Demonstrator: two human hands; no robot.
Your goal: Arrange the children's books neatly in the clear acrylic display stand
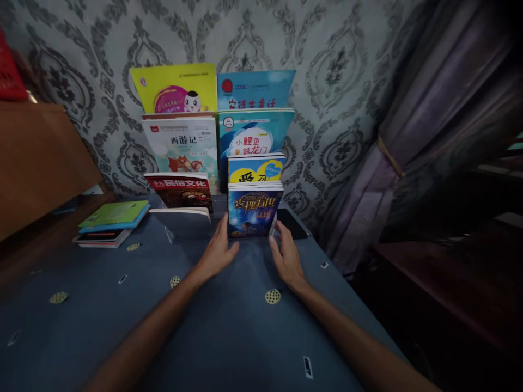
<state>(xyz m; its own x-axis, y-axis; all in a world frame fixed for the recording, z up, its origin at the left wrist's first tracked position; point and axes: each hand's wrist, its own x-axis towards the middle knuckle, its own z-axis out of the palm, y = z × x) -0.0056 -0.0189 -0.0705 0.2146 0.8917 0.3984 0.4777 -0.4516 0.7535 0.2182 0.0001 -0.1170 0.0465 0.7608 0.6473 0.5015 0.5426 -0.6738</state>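
Observation:
A dark blue book (254, 213) stands upright at the front of the right-hand row of books. My left hand (217, 251) is at its lower left edge, fingers stretched forward and thumb apart. On the other side, my right hand (287, 255) is at the lower right edge, with its fingers loosely extended and thumb apart. Whether the fingertips press on the book is hard to make out. Behind it stand a yellow and blue book (255, 170), a teal book (255, 133) and a blue book (256, 87), stepped upward.
The left-hand row has a yellow-green book (175, 81), a white-covered book (182, 141), a red book (180, 190) and a grey-backed book (188, 224). Several books lie in a stack (110, 220) at left, near a brown wooden box (44, 158). A purple curtain (376, 152) hangs right of the blue table (229, 332).

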